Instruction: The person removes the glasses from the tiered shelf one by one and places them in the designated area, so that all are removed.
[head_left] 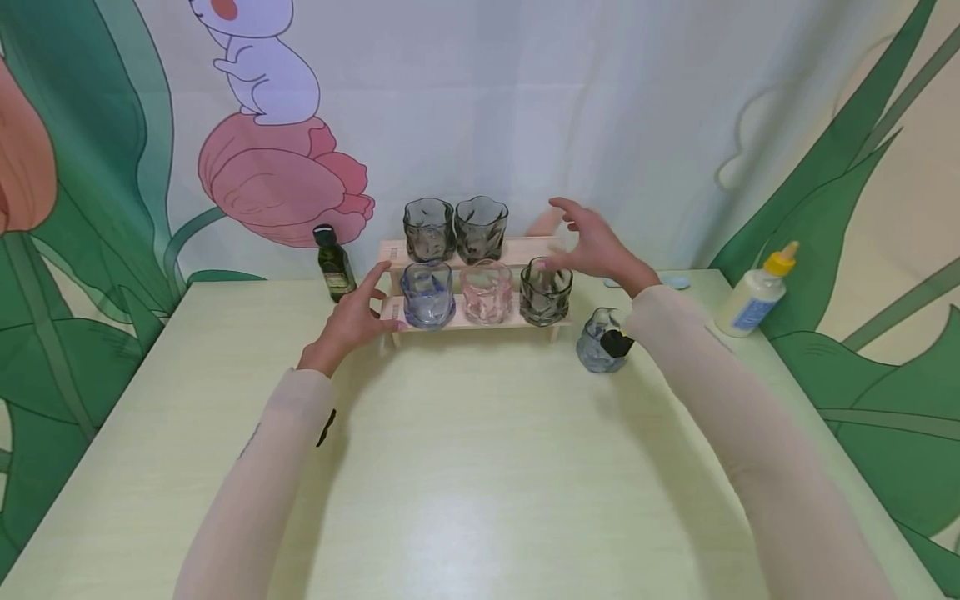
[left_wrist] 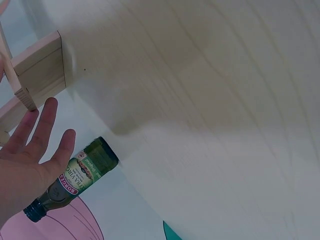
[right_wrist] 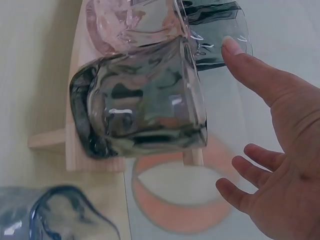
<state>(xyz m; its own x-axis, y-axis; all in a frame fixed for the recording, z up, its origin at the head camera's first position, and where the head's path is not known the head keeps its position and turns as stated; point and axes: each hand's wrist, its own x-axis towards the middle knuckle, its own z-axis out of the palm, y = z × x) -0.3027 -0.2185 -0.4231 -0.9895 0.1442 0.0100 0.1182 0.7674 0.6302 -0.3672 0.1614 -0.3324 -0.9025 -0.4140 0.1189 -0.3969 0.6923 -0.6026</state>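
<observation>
A two-tier wooden rack [head_left: 472, 325] stands at the back of the table. Two grey glasses [head_left: 482, 229] are on its upper shelf. Along the lower shelf sit a blue glass [head_left: 427, 296], a pink glass [head_left: 487, 293] and a dark grey glass [right_wrist: 145, 102]. My left hand [head_left: 351, 321] is at the rack's left end; in the left wrist view its extended fingertips touch the wooden shelf end [left_wrist: 25, 97]. My right hand [head_left: 596, 246], fingers spread and holding nothing, hovers by the rack's right end, with the thumb close to the grey glasses.
A pale blue glass [head_left: 598, 342] stands on the table right of the rack, under my right forearm. A dark green bottle [head_left: 333, 262] is behind my left hand. A white glue bottle with a yellow cap [head_left: 753, 292] is at the right edge. A printed curtain [head_left: 525, 100] hangs behind.
</observation>
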